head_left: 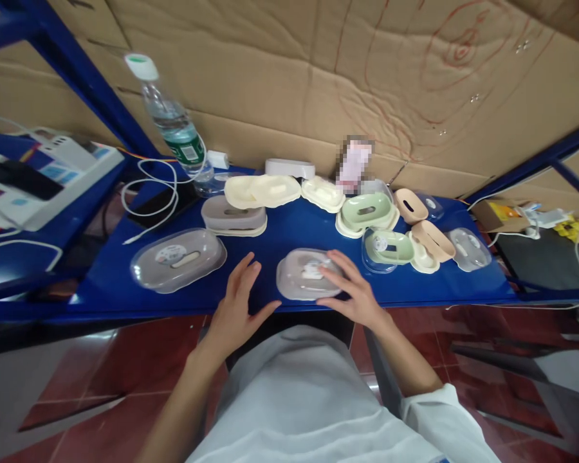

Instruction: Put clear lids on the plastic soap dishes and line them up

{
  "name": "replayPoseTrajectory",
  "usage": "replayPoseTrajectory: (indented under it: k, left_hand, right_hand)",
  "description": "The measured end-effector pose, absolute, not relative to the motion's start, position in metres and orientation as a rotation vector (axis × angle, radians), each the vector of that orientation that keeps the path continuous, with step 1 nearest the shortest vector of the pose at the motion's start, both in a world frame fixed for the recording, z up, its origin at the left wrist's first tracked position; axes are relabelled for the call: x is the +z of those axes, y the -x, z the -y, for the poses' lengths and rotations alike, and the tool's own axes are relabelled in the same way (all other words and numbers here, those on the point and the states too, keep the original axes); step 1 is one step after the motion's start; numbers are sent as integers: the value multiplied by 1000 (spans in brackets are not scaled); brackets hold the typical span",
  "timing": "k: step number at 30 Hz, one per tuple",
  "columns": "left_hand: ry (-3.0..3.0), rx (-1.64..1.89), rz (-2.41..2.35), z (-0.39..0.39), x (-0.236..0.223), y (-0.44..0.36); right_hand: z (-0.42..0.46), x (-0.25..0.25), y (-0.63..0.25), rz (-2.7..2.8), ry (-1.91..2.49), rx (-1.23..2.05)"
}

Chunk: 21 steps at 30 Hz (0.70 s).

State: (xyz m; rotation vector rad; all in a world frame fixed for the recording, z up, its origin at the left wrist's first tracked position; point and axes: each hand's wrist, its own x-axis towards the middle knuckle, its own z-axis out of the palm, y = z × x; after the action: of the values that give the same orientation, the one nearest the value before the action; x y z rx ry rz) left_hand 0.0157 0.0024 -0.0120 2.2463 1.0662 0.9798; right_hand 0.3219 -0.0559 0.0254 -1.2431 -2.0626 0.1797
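Observation:
A small oval box with a clear lid (pixel 302 273) and a white label sits near the table's front edge. Over its right end lie the spread fingers of my right hand (pixel 354 292), touching the lid, with the thumb by the near edge; I see no grip around it. My left hand (pixel 241 302) is held open to the left of this box, apart from it, with nothing in the fingers. Farther left is a larger oval grey box under a clear lid (pixel 176 260), with a round label.
Behind stand a grey-mauve box (pixel 234 215), cream lids (pixel 265 191), green boxes (pixel 367 212) and peach boxes (pixel 431 241). A water bottle (pixel 181 132), a white cable (pixel 174 186) and a dark phone-like slab (pixel 154 212) are at back left. Cardboard (pixel 270 83) walls the back.

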Motion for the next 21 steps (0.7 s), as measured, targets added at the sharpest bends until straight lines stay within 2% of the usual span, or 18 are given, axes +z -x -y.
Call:
replayPoseTrajectory:
  k: [3,5,7,10,12,16,21]
  left_hand:
    - [-2226,933,-1130,-2,-9,-17]
    - [-2273,909,-1163,-2,-8,-18]
    - [-2347,895,-1187,-2,-8,-21]
    - [-2465,868,-1211,-3,-12,-26]
    - [-2527,880,-1208,-3,-15,-28]
    - [-2601,936,-1189,-5,-19,-32]
    - [-2649,952,-1152,-5,-17,-32]
  right_hand:
    - [88,47,-395,1804,1477,-181]
    - [105,63,-472,1534,1674,-581]
    - [111,77,-557,1271,1918,-803]
    - [98,92,-659,926,2384,-714]
    - [80,97,-696,907,2565,-572]
    - [37,98,-713,997,2671,-434]
    - [-3,94,-702,1230,2588,-479]
